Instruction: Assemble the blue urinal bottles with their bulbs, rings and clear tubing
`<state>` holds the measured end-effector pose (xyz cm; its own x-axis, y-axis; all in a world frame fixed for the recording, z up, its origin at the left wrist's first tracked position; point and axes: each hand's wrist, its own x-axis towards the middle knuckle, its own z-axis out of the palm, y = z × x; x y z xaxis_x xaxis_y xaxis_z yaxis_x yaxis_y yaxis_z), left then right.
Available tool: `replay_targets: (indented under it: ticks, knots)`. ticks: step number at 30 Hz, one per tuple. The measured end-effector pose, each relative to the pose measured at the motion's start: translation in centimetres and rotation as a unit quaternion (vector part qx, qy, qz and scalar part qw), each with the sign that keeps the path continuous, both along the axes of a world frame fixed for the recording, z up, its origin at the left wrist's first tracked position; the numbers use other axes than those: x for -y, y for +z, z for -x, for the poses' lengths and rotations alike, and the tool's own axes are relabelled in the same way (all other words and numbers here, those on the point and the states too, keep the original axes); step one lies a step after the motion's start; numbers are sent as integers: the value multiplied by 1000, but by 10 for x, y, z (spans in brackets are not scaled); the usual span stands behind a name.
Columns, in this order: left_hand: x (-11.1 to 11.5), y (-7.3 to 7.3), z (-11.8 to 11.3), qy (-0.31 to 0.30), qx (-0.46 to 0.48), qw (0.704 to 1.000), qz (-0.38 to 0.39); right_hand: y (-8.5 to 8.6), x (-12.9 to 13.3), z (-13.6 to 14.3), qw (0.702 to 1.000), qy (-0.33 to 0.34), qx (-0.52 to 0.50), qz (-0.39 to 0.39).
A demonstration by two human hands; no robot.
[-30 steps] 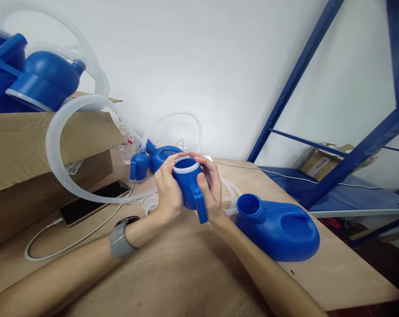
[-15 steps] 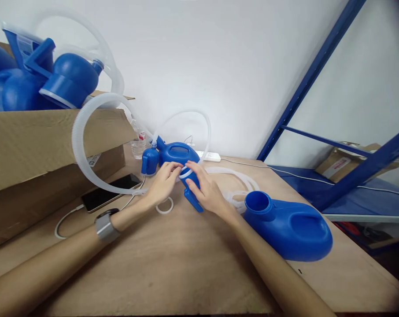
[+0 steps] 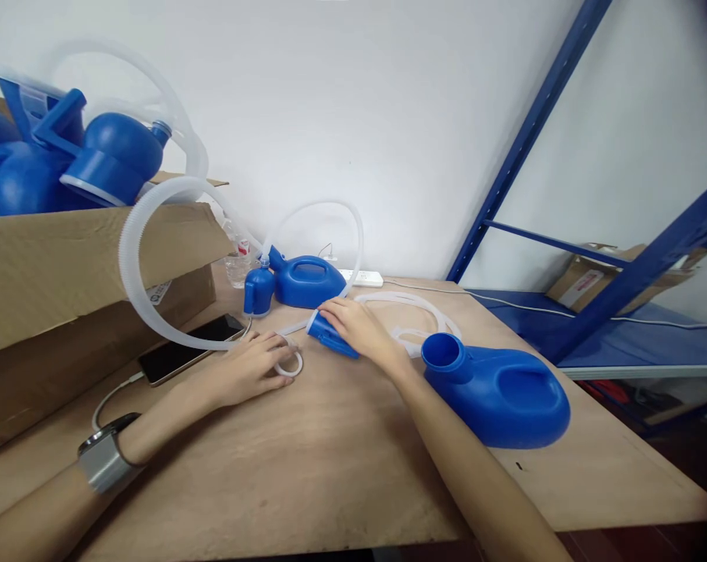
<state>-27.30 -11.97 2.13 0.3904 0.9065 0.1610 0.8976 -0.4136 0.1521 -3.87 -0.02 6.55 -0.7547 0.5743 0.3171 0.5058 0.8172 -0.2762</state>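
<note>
My left hand (image 3: 257, 365) lies low over the wooden table, its fingers apart, with fingertips at a thin white ring (image 3: 298, 367). To its right, my right hand (image 3: 353, 326) is wrapped round a small blue cup-like part (image 3: 330, 337) with a handle, which is tilted on its side, its white-rimmed end facing left. Behind them stands a blue jug (image 3: 310, 282) with a smaller blue piece (image 3: 259, 290) beside it. A large blue bottle (image 3: 506, 396) with an open round mouth rests on the right.
A cardboard box (image 3: 84, 257) full of blue parts stands on the left. Clear corrugated tubes (image 3: 132, 257) loop above the table. A phone (image 3: 183, 351), a plastic bottle (image 3: 237, 261) and a power strip (image 3: 362, 278) are near. Blue shelving (image 3: 517, 140) rises at right.
My left hand has moved left and down from the blue part's rim to the white ring. My right hand still holds the part, now tipped further over. The view has shifted slightly.
</note>
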Motion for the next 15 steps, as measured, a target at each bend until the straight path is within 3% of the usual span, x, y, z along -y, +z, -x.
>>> replay_targets:
  ticks: [2, 4, 7, 9, 12, 15]
  knots:
    - [-1, -5, 6, 12, -2, 999, -32, 12, 33, -6, 999, 13, -29, -41]
    - [0, -7, 10, 18, 17, 997, -78, 25, 70, -26, 986, 42, -51, -152]
    - [5, 0, 6, 41, 77, 990, -108, 38, 106, -86, 948, 22, -43, -315]
    - [10, 11, -6, 58, 124, 987, -82, 39, 104, -137, 936, -31, 1, -351]
    - [15, 31, -38, 36, 189, 980, -48, 32, 74, -204, 944, -112, 99, -295]
    - [13, 44, -81, -23, 247, 968, -36, 25, 48, -230, 960, -146, 152, -185]
